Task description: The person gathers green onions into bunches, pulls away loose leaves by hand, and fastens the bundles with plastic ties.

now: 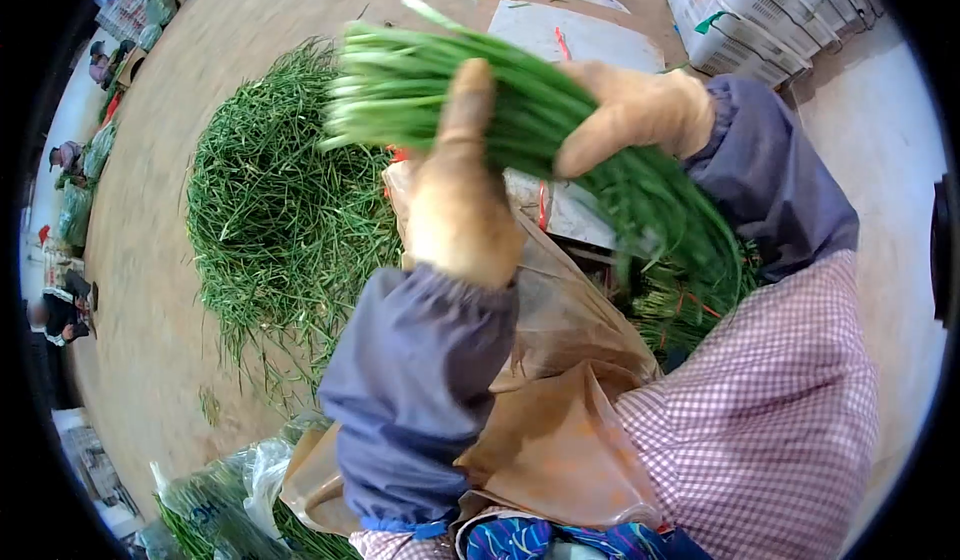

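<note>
A thick bunch of chives is held up in front of me, pale cut ends to the left and green leaves drooping to the right. My left hand is wrapped round it near the pale ends, thumb on top. Farther along the stalks, my right hand grips the same bunch. Both hands are somewhat blurred. Beneath the bunch is a white board with red ties by it. More bundled chives lie below the hanging leaves, partly hidden.
A large heap of loose green leaves lies on the floor to the left. A brown plastic apron covers my lap. Bagged chives sit at lower left, and white crates stand at upper right. Several people are along the far left.
</note>
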A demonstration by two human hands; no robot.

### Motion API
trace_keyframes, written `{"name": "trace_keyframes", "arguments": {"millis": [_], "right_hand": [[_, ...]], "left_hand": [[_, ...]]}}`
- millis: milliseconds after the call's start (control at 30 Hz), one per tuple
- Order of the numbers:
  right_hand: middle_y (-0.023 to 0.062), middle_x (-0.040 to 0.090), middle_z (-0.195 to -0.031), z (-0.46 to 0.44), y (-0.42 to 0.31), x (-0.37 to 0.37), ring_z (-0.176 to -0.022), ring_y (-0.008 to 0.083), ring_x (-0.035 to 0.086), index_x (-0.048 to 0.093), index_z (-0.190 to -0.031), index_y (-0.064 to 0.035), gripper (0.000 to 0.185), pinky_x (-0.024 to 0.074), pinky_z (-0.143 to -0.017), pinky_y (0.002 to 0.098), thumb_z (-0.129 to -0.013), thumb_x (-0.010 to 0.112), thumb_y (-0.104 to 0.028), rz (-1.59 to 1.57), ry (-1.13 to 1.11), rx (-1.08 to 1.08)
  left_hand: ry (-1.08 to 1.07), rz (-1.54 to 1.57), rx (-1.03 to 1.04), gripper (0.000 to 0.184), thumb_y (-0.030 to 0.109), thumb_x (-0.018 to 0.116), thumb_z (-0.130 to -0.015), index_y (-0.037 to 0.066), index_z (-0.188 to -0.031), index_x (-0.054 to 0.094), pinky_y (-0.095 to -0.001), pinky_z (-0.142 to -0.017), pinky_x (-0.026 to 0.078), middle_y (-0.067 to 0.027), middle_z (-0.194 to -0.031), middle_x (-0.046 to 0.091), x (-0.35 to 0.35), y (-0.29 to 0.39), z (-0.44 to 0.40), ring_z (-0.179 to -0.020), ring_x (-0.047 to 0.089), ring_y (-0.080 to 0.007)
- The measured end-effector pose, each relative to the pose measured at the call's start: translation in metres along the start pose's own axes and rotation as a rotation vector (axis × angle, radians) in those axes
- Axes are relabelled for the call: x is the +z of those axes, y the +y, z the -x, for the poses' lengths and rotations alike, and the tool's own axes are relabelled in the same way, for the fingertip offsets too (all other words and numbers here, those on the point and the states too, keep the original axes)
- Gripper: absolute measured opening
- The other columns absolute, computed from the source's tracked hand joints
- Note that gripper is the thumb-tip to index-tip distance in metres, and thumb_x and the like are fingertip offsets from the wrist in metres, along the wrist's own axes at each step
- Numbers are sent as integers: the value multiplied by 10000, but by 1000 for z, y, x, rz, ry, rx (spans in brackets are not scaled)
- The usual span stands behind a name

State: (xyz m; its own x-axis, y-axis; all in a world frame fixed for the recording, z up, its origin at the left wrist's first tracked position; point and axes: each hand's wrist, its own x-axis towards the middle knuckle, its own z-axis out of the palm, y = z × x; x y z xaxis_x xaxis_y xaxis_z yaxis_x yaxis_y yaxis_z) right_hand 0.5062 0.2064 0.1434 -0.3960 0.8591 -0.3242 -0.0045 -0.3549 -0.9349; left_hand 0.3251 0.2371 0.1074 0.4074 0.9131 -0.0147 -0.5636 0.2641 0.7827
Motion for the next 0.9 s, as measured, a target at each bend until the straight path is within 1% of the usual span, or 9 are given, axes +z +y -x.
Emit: {"name": "trace_keyframes", "arguments": {"millis": [133,167,300,400,467,600,633,733,900], "right_hand": [[93,625,-1182,2,41,-76,-1030,205,607,424,-1385,-13,769,490,-896,322,-720,778,-166,185,-14,110],[122,633,-1171,-8,67,-86,-1034,236,616,422,-1380,-7,769,493,-894,344,-715,765,-184,509,116,109],[251,642,-1097,-39,122,-93,-1061,381,613,421,-1359,19,793,493,-897,408,-689,727,-274,1164,330,191],[234,662,-1034,-30,103,-72,-995,357,645,420,-1338,62,799,511,-858,411,-701,725,-311,1391,401,239],[226,636,-1128,-29,102,-59,-1076,339,621,353,-1398,49,870,492,-898,445,-745,720,-392,1501,523,341],[257,334,-1485,-28,134,-30,-1395,379,315,195,-1492,20,808,231,-1126,528,-911,520,-437,1447,713,274],[198,360,-1466,-36,156,-26,-1352,332,352,277,-1475,1,784,261,-1100,532,-908,519,-483,1456,808,229],[196,256,-1541,-51,196,-27,-1435,357,230,224,-1503,-25,802,136,-1152,568,-912,516,-481,1446,960,117],[158,238,-1560,-2,180,-33,-1452,383,163,201,-1531,-136,790,60,-1170,568,-909,536,-489,1186,811,31]], "left_hand": [[74,-61,-481,597,479,698,-859,143,-1316,511,-455,-1026,376,-41,-1274,569,1,-63,-32,-1193,497,-221],[101,-20,-554,574,471,697,-864,146,-1301,517,-454,-1018,386,-53,-1265,564,-10,-85,-41,-1166,508,-244],[-189,-597,-247,545,97,675,-846,68,-1349,468,-410,-958,461,-171,-1256,564,-87,-174,-58,-1139,555,-316],[132,109,-626,572,198,566,-955,61,-1445,304,-465,-1129,325,-282,-1448,299,-59,-142,-59,-1340,337,-412],[98,115,-671,617,294,542,-959,80,-1470,271,-488,-1062,383,-266,-1479,273,-57,-135,-55,-1361,318,-408],[184,-176,-824,698,402,585,-916,98,-1456,263,-508,-844,457,-224,-1489,261,-44,-120,-57,-1265,419,-373],[136,-145,-806,716,389,588,-917,91,-1467,240,-520,-893,444,-229,-1503,240,-56,-127,-59,-1300,387,-379],[122,-127,-781,761,355,582,-924,67,-1496,171,-535,-1022,383,-243,-1534,182,-59,-127,-60,-1377,299,-394],[97,-182,-757,814,358,571,-926,33,-1515,111,-521,-1119,294,-259,-1558,118,-39,-107,-45,-1421,232,-399]]}}
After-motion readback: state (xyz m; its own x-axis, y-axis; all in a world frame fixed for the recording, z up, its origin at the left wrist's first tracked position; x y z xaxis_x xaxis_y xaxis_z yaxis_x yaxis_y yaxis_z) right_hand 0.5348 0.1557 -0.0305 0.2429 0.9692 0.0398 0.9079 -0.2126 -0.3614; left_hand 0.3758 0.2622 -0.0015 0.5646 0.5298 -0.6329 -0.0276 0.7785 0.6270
